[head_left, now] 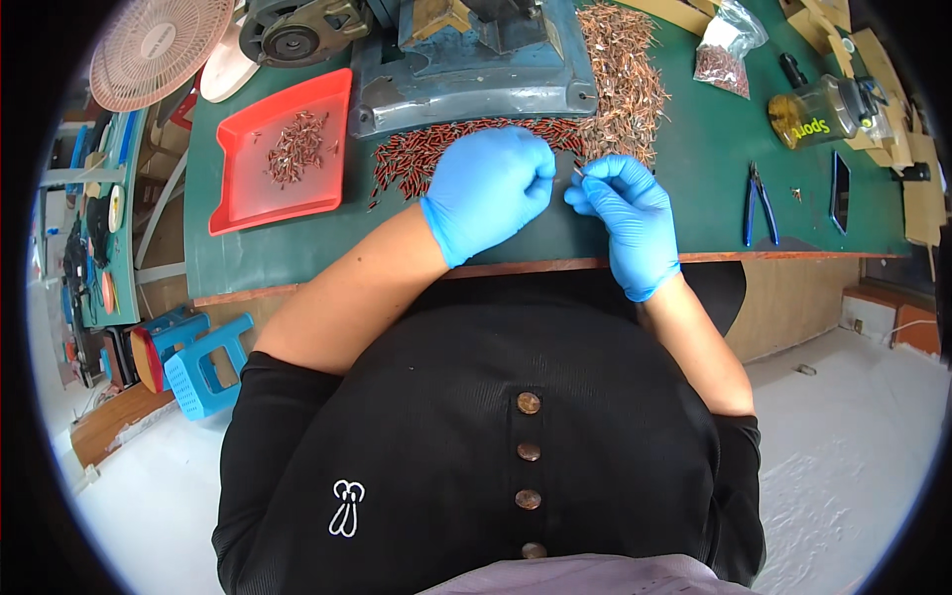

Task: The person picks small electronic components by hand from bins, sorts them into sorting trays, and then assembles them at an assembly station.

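A thin small piece [578, 172], too small to make out in detail, is pinched between the two gloved hands, just above the near edge of the green table [258, 253]. The right hand [627, 213], in a blue glove, has its fingertips closed on the piece from the right; the left hand [488, 188], also in a blue glove, is curled into a loose fist with its fingertips meeting the same spot from the left. Directly beyond the left hand lies a row of small red pieces [426, 159], and beyond the right hand a heap of copper-coloured pieces [620, 79]. Behind both stands a grey-blue metal machine [466, 59]. Well to the left of the left hand sits a red tray [238, 198] with a small cluster of parts in it. To the right of the right hand lie blue-handled pliers [759, 203], and farther off a clear jar [818, 114] and a plastic bag [729, 45]
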